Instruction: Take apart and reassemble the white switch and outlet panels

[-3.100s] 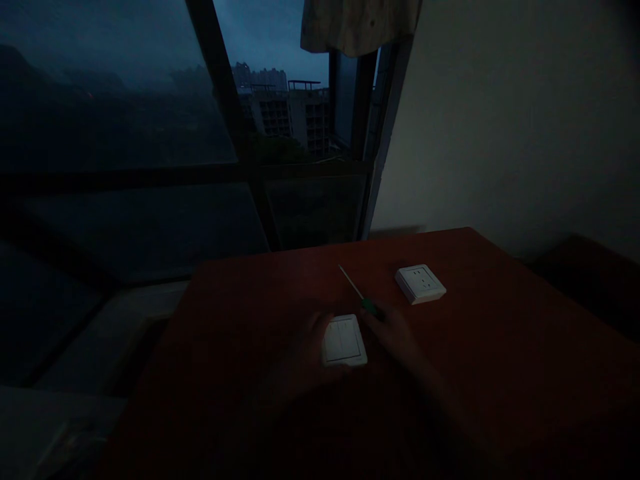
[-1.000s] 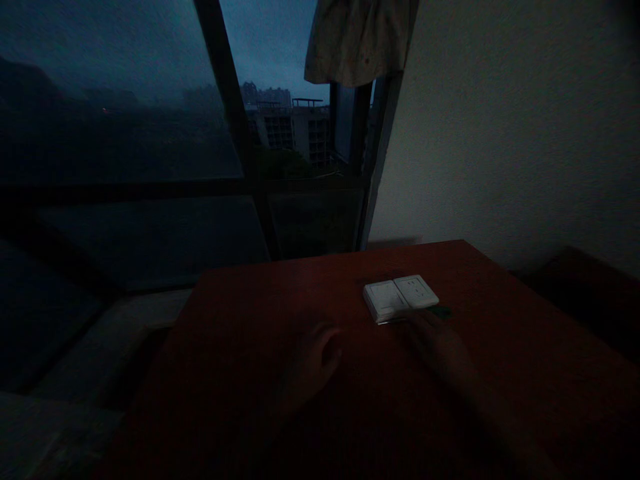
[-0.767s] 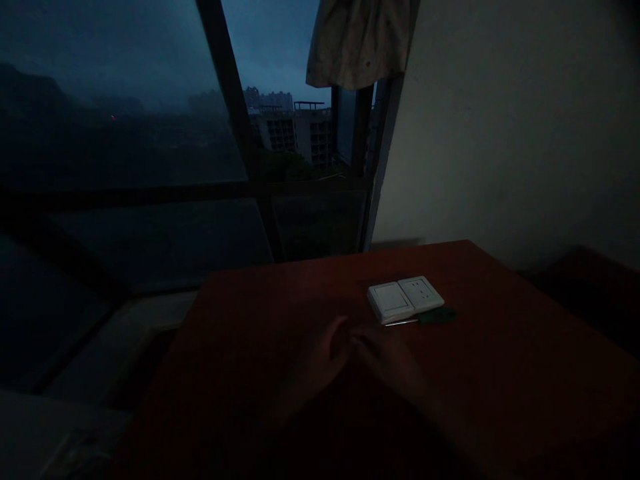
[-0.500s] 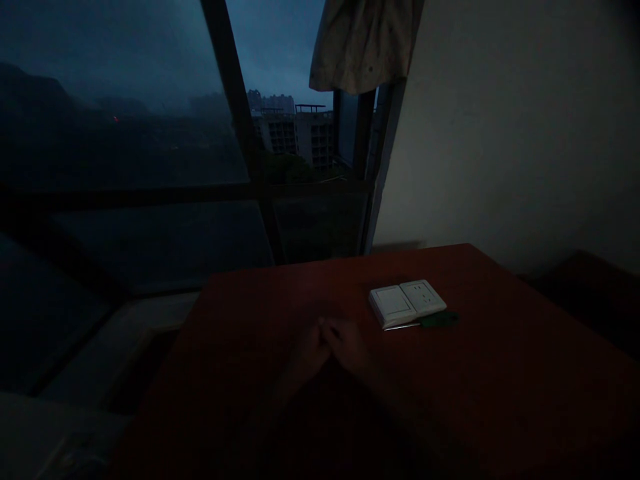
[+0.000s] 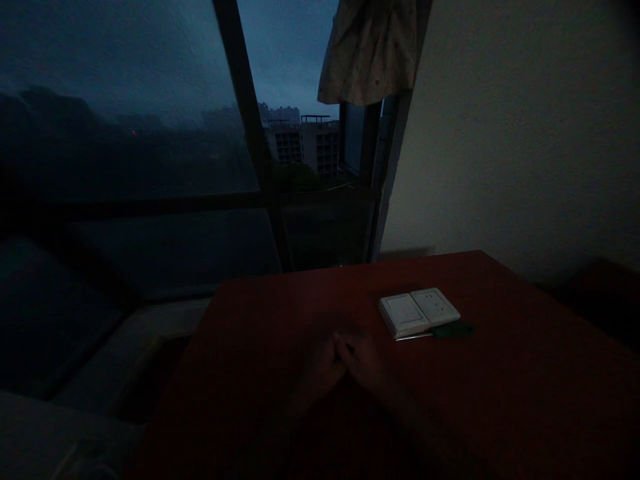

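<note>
My left hand (image 5: 323, 367) and my right hand (image 5: 366, 360) rest together on the reddish-brown table (image 5: 280, 300), fingers folded against each other and closed. No object shows in either one, though the light is very dim. Right of them lies a white wall plate pair, a blank or switch panel (image 5: 403, 313) beside a socket panel (image 5: 436, 305), side by side and touching. Along their near edge lies a screwdriver with a green handle (image 5: 453, 330) and a thin metal shaft (image 5: 414, 337). Both hands are apart from these things.
A dark-framed window (image 5: 265, 193) stands behind the table, with a short beige curtain (image 5: 370, 60) hanging at its right. A pale wall (image 5: 510, 147) rises along the right. A low ledge (image 5: 170, 317) runs left of the table, and dark furniture sits at far right.
The whole view has shifted a little, so everything sits slightly lower and further right in the picture. My hands stay folded together, and the panels and screwdriver have not moved on the table.
</note>
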